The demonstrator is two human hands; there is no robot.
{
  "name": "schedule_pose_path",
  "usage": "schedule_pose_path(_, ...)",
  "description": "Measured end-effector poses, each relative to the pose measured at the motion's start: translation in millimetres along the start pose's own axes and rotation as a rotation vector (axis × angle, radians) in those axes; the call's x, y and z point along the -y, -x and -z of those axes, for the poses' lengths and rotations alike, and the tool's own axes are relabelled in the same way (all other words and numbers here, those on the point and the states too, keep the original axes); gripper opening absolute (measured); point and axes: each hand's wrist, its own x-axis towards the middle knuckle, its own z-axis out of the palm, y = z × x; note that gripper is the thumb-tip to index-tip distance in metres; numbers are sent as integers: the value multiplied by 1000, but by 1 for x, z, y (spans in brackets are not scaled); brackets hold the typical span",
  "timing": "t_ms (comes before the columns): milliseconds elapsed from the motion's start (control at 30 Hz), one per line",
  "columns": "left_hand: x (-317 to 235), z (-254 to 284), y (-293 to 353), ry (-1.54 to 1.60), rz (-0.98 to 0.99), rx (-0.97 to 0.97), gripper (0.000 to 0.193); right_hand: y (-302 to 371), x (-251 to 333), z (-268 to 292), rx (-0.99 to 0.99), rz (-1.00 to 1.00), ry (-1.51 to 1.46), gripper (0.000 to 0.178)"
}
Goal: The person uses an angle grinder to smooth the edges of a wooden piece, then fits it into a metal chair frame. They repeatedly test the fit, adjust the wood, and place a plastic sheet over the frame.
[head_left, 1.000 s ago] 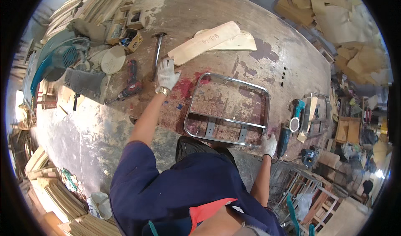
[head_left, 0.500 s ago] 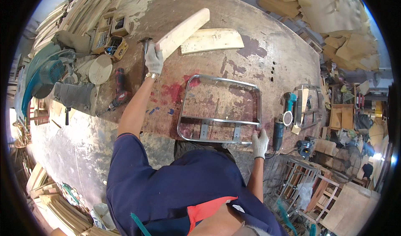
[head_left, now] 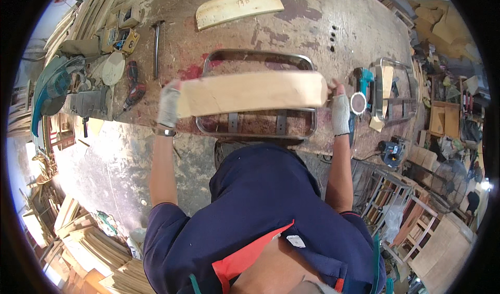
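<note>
A pale curved wooden board [head_left: 252, 94] hangs level above the metal frame [head_left: 304, 133], covering its middle. My left hand [head_left: 169, 106], in a whitish glove, is closed round the board's left end. At the other end my right hand [head_left: 340, 109], gloved with bare fingertips, has its fingers apart beside the wood. I cannot tell whether they touch it. The rounded tubular frame lies on the workbench with two flat crosspieces on its near side. Farther back lies a second curved board [head_left: 239, 8] with pencil marks on it.
A hammer [head_left: 157, 49], a red-and-black cordless drill [head_left: 135, 88] and a teal circular saw [head_left: 54, 93] are at the left. An angle grinder [head_left: 363, 80] sits just right of my right hand, near another metal frame [head_left: 411, 86]. Stacked wood strips [head_left: 99, 252] stand lower left.
My left hand has brought the curved board from the far left to over the metal frame and turned it level. My right hand has let go of the frame and risen to the board's right end.
</note>
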Motion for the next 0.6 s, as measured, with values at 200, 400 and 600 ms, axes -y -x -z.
schedule_pose_path(200,65,-62,50,-321,323,30,42,44,-54,44,-102,-127,467,39)
schedule_pose_path(400,-3,-106,72,899,228,10,107,66,-54,23,-206,-182,-236,41)
schedule_pose_path(600,-56,-262,82,229,-211,2,82,81,-43,-58,101,-145,-41,38)
